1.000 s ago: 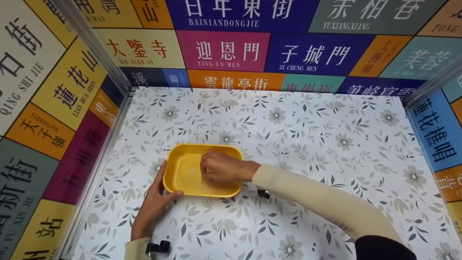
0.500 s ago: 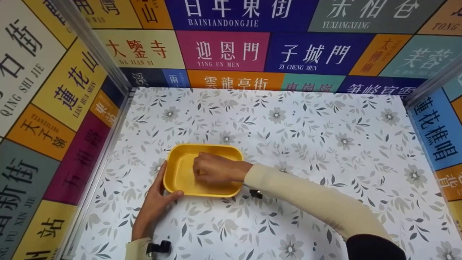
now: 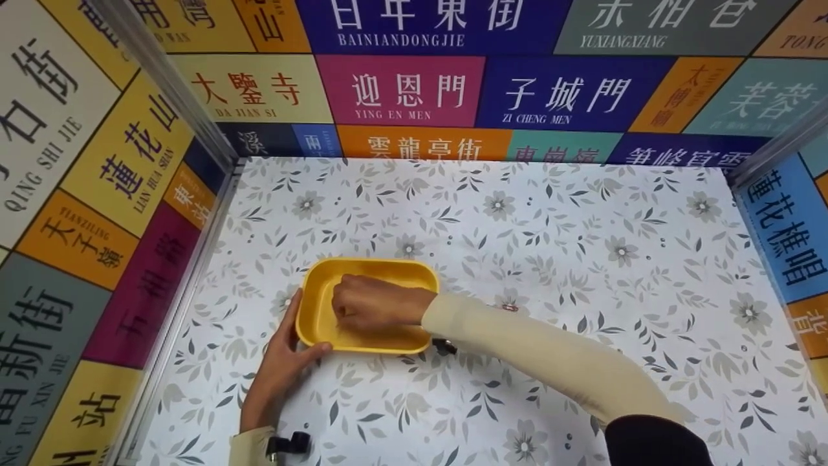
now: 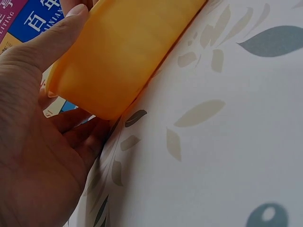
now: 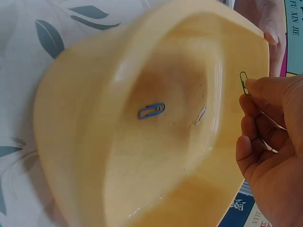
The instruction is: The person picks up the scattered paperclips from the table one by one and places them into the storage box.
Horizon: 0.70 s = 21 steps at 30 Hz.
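One yellow container (image 3: 317, 310) stands upright on the table: a smooth, slightly glossy oblong tub with rounded corners, sloping walls and a narrow rim. Three paper clips, all bent-wire loops, are at this container.

The first, a green paper clip (image 5: 244, 82), is held over the container's hollow by the right hand (image 3: 372, 303), its tip pinched between thumb and forefinger while the other fingers bend in loosely toward the palm. The second, a blue paper clip (image 5: 152, 110), lies flat on the container's floor. The third, a pale paper clip (image 5: 201, 116), also lies inside the container, beside the blue one; it shows small and soft, so it may be white or silvery.

The left hand (image 3: 284, 355) grips the container at its left end, thumb on the near rim, fingers reaching round the outer wall.

Two cream sleeves, a left sleeve (image 3: 249, 448) and a right sleeve (image 3: 537, 336), lead toward the container from the near side. Two black wrist mounts, one (image 3: 289, 444) nearer than the container, the other (image 3: 445, 347) just right of it, sit at the wrists.

Around the container spreads one white table covering (image 3: 550, 226), printed with grey flowers and leaves. Beyond the container and to either side of it stand three flat panels (image 3: 400, 90) in coloured rectangles lettered in Chinese characters and Latin capitals.
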Motion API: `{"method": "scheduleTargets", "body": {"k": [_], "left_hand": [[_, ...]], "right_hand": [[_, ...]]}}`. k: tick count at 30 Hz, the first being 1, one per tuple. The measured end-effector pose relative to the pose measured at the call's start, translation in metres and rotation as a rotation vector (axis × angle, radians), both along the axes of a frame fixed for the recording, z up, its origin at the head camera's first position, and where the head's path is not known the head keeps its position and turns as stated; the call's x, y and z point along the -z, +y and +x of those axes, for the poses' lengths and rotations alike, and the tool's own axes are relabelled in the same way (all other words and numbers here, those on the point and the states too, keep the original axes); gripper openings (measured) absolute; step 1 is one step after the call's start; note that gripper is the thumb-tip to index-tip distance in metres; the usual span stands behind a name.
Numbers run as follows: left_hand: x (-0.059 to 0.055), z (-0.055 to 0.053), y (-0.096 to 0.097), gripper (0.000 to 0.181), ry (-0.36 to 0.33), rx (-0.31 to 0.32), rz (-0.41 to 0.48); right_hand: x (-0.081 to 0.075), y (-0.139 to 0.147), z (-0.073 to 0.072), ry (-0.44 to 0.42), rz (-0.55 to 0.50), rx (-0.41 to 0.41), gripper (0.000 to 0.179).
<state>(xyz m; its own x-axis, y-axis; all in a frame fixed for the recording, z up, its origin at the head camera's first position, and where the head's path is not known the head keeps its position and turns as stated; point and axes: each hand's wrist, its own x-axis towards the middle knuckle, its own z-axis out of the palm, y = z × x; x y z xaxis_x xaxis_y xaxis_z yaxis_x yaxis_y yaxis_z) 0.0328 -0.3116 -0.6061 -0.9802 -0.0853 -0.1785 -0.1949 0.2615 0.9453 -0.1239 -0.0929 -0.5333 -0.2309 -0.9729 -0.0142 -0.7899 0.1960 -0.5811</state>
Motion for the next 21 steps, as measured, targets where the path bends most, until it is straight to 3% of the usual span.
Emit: {"method": "scheduleTargets", "body": {"k": [21], "left_hand": [[0.0005,0.0007,0.0008,0.116,0.019,0.006,0.013]], "right_hand": [[0.0092,0.0008,-0.0024,-0.006,0.009,0.029,0.015]]}}
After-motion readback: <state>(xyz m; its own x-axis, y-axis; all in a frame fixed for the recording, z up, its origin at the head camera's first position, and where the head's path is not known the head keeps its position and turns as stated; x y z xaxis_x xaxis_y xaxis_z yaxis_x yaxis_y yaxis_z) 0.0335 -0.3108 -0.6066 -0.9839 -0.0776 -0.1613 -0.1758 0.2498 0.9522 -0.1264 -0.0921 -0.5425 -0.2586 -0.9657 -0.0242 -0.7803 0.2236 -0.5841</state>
